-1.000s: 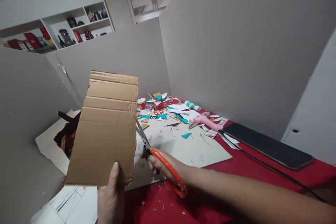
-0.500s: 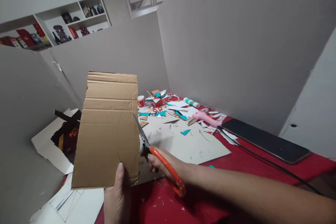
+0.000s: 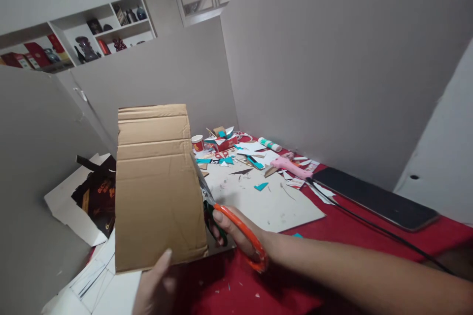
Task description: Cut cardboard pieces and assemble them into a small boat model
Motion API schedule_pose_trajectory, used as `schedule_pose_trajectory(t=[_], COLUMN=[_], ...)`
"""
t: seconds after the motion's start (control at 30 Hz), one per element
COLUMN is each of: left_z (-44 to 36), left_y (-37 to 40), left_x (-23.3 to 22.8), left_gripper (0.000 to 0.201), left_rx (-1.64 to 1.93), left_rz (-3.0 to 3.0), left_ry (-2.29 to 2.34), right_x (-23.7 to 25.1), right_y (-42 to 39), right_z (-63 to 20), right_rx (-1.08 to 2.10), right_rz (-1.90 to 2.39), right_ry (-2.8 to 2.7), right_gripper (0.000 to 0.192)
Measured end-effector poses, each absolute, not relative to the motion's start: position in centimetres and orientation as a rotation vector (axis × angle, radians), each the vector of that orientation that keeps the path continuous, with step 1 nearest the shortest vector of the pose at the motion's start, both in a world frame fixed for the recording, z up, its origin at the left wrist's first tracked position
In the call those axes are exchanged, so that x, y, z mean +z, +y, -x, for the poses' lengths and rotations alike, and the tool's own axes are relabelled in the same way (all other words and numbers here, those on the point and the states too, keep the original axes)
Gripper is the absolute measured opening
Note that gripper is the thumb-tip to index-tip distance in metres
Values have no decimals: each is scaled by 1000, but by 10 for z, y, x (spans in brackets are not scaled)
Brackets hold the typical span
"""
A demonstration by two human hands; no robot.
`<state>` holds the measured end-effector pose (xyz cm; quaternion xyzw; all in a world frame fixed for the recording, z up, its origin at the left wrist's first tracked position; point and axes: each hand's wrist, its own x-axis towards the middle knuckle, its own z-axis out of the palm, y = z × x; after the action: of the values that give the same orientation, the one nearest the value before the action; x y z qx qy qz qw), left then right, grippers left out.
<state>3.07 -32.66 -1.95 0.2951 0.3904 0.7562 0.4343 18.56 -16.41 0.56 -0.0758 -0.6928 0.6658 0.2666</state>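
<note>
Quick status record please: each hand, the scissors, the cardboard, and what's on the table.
left hand: grips cardboard at its bottom edge, held upright
right hand: fingers in orange scissors
scissors: blades along the cardboard's right edge; open or shut unclear
table: red top, pale board, paper scraps, pink glue gun, phone, black cable
left of cardboard: white sheets, dark bag

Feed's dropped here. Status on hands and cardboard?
Left hand grips cardboard sheet upright. Right hand holds orange scissors, blades at sheet's right edge. Path unobstructed.
</note>
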Motion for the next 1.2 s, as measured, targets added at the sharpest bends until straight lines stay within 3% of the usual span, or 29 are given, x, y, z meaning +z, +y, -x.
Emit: schedule_pose_trajectory(t=[0.1, 0.2, 0.4, 0.77, 1.2], left_z=[6, 37, 55, 61, 58], left_y=[-356, -372, -347, -319, -323], left_x=[5, 40, 73, 60, 53], left_gripper=[53, 76, 74, 80, 92], left_rx=[1970, 1872, 1653, 1638, 1664], left_rz=[-766, -793, -827, -816, -772], left_ry=[765, 956, 1596, 1625, 1595], right_x=[5, 2, -9, 10, 22], right_y=[-160, -160, -162, -126, -128], right_z=[-185, -185, -183, -190, -198], right_rx=[1802, 1786, 1679, 1448, 1349], right_rz=[228, 206, 121, -79, 44], right_ry=[-1900, -1980, -2249, -2550, -2757], right_gripper=[71, 69, 66, 62, 60])
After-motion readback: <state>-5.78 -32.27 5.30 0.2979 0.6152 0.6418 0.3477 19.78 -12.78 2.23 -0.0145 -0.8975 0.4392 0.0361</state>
